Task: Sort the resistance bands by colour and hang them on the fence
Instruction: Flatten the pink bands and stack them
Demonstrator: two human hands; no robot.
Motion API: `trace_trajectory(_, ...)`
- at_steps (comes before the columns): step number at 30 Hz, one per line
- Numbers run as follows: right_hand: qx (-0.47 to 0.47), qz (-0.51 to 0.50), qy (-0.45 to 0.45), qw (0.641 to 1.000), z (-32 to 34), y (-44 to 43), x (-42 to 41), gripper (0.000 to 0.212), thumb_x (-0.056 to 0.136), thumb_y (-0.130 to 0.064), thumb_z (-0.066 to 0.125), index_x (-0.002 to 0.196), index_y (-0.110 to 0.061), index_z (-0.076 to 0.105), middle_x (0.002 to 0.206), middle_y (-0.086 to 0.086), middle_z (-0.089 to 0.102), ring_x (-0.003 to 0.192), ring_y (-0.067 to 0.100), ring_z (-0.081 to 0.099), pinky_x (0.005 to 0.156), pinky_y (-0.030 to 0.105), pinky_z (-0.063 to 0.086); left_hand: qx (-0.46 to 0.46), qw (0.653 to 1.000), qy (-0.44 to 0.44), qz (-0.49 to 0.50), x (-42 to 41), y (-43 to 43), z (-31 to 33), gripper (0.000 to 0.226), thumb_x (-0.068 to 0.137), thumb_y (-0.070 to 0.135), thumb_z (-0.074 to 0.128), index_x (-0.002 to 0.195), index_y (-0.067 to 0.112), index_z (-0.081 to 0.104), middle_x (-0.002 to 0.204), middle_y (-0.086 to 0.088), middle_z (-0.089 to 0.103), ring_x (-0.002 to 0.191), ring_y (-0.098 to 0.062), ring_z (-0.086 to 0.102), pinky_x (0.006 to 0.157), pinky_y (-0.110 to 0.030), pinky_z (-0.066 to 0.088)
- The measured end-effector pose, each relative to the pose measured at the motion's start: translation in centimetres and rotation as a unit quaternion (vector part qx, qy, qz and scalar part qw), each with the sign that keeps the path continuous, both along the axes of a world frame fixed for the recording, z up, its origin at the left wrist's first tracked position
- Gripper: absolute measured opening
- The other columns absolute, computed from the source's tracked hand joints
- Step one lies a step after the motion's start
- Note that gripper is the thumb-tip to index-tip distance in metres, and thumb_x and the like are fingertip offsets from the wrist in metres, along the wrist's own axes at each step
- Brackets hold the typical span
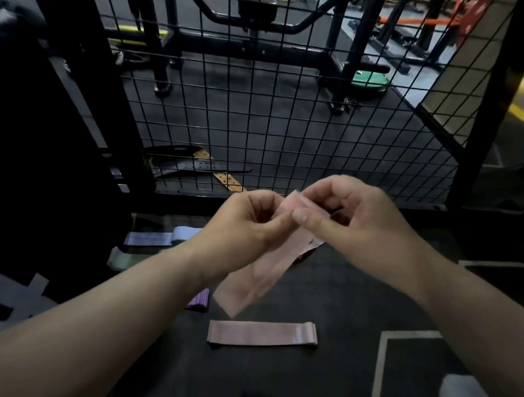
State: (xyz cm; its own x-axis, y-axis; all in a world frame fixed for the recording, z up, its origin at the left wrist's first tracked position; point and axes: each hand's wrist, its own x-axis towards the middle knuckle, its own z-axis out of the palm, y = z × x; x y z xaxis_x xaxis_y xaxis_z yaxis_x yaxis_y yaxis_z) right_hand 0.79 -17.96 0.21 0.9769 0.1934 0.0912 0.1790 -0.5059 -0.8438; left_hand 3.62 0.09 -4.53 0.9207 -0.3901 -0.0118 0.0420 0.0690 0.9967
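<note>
Head view: both hands meet in the middle of the picture, just in front of the wire fence (287,131). The left hand (248,218) and the right hand (352,213) each pinch the upper end of one pink resistance band (258,275) between curled fingers and thumb, and the two thumbs almost touch. From this grip the band hangs down and to the left, toward the person, so its long axis runs on a slope from the fingers to its free end above the dark mat (340,305); this lower part is blurred. The fence stands straight ahead of the hands and rises above them. The right hand is a little higher and seems slightly nearer to the mesh, so I judge the coming move is forward and upward to a wire. No band on the fence is visible to me. On the mat a second pink band (262,333) lies flat, below the hands. A purple band (199,300), a light blue band (164,238) and a pale green band (119,260) lie to the left.
</note>
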Motion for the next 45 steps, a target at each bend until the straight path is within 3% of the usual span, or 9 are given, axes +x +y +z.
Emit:
trace_trajectory(5, 0.011, -0.047, -0.078, 0.996, 0.4, -0.1, 0.8, 0.006, 0.094, -0.02, 0.066, 0.095, -0.019, 0.072, 0.089, 0.002, 0.072, 0.082, 0.02, 0.069, 0.07, 0.04, 0.06, -0.007, 0.997, 0.031, -0.069, -0.2, 0.1, 0.1, 0.023, 0.087, 0.012, 0.07, 0.102, -0.003, 0.06, 0.085, -0.004, 0.071, 0.077, -0.018, 0.067, 0.068, -0.029, 0.054)
trace_trajectory(8, 0.124, -0.101, -0.04, 0.986, 1.1, -1.0, 1.6, 0.01, 0.096, -0.017, 0.062, 0.096, -0.01, 0.068, 0.089, 0.008, 0.071, 0.079, 0.019, 0.071, 0.062, 0.031, 0.059, 0.006, 0.991, 0.063, -0.121, -0.1, 0.4, -0.1, 0.029, 0.087, 0.004, 0.067, 0.112, -0.009, 0.059, 0.095, -0.009, 0.074, 0.086, -0.022, 0.07, 0.077, -0.033, 0.057)
trace_trajectory(14, 0.247, -0.262, -0.033, 0.932, 2.7, -4.7, 3.1, 0.008, 0.098, -0.022, 0.06, 0.093, -0.017, 0.064, 0.082, -0.003, 0.071, 0.075, 0.012, 0.071, 0.062, 0.037, 0.061, 0.093, 0.979, 0.082, -0.16, 0.3, 1.0, -0.7, 0.015, 0.081, 0.012, 0.078, 0.09, 0.002, 0.07, 0.085, -0.012, 0.069, 0.077, -0.02, 0.064, 0.071, -0.028, 0.052)
trace_trajectory(19, 0.287, -0.349, -0.07, 0.889, 3.1, -8.2, 4.2, 0.006, 0.097, -0.026, 0.062, 0.094, -0.02, 0.063, 0.1, 0.005, 0.07, 0.092, 0.018, 0.071, 0.064, 0.035, 0.059, 0.125, 0.98, 0.093, -0.125, 0.5, 1.1, -0.8, 0.026, 0.073, 0.02, 0.084, 0.087, 0.001, 0.071, 0.083, -0.015, 0.073, 0.072, -0.024, 0.066, 0.071, -0.032, 0.053)
trace_trajectory(24, 0.295, -0.398, -0.085, 0.864, 3.1, -9.5, 4.5, 0.003, 0.097, -0.026, 0.061, 0.096, -0.024, 0.063, 0.108, 0.001, 0.071, 0.095, 0.012, 0.071, 0.06, 0.027, 0.058, 0.096, 0.986, 0.136, -0.004, 1.2, 0.8, -0.9, 0.021, 0.08, 0.014, 0.077, 0.092, 0.002, 0.066, 0.07, -0.011, 0.071, 0.052, -0.017, 0.061, 0.048, -0.023, 0.043)
trace_trajectory(31, 0.2, -0.359, -0.057, 0.91, 2.6, -8.9, 4.0, 0.006, 0.099, -0.025, 0.057, 0.095, -0.024, 0.061, 0.102, -0.002, 0.066, 0.096, 0.014, 0.066, 0.062, 0.026, 0.058, -0.017, 0.975, 0.187, 0.12, 1.9, 1.0, -0.7, 0.016, 0.086, 0.017, 0.073, 0.088, 0.009, 0.059, 0.072, -0.011, 0.066, 0.055, -0.017, 0.06, 0.046, -0.023, 0.045)
trace_trajectory(36, 0.1, -0.246, 0.019, 0.964, 0.9, -7.1, 3.7, 0.004, 0.095, -0.019, 0.065, 0.093, -0.018, 0.068, 0.096, 0.003, 0.071, 0.09, 0.02, 0.071, 0.069, 0.031, 0.06, -0.067, 0.976, 0.189, 0.08, 1.9, 0.9, -0.1, 0.015, 0.092, 0.021, 0.065, 0.099, 0.008, 0.062, 0.081, -0.013, 0.068, 0.061, -0.018, 0.066, 0.051, -0.023, 0.049)
trace_trajectory(42, -0.092, -0.14, -0.056, 0.984, -1.5, -4.2, 2.6, 0.022, 0.091, -0.025, 0.069, 0.113, -0.029, 0.067, 0.107, -0.015, 0.064, 0.103, 0.0, 0.061, 0.088, 0.021, 0.052, -0.114, 0.971, 0.21, 0.015, 1.1, -0.1, 0.3, 0.012, 0.085, 0.019, 0.067, 0.09, 0.011, 0.058, 0.094, -0.028, 0.063, 0.082, -0.027, 0.075, 0.059, -0.027, 0.059)
trace_trajectory(45, -0.024, -0.058, -0.014, 0.998, -1.6, -1.9, 1.5, 0.029, 0.091, -0.028, 0.069, 0.119, -0.031, 0.064, 0.114, -0.013, 0.066, 0.108, 0.001, 0.063, 0.088, 0.025, 0.056, -0.106, 0.976, 0.192, -0.011, 0.9, -0.6, 0.0, 0.014, 0.082, 0.02, 0.068, 0.088, 0.01, 0.062, 0.092, -0.022, 0.071, 0.084, -0.028, 0.074, 0.066, -0.027, 0.06)
